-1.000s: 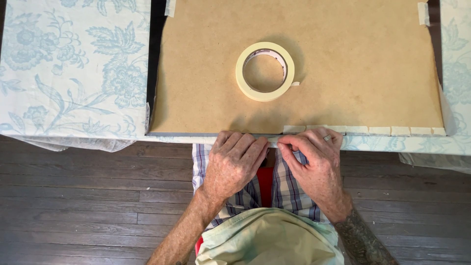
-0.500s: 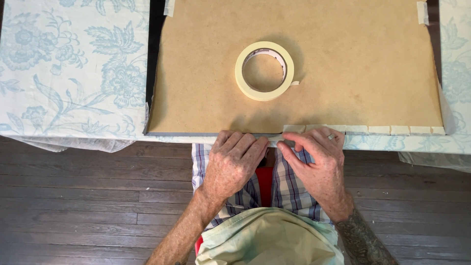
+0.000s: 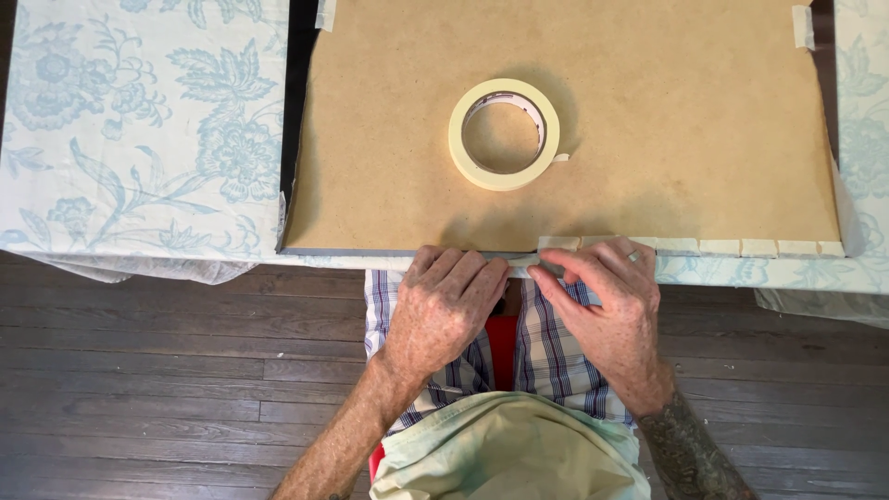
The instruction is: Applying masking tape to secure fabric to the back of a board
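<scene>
Hands meet at the board's (image 3: 648,120) near edge: the right hand (image 3: 607,301) has shifted slightly, pinching a tape strip (image 3: 556,244); the left hand (image 3: 444,301) presses flat, holding nothing.

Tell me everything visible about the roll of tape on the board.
The roll of tape is a cream-coloured ring of masking tape, lying flat near the middle of the brown board. Its hollow centre shows the board through it. A short loose end sticks out at its right side. It casts a soft shadow. Nothing touches it but the board; both hands are at the board's near edge.
</scene>
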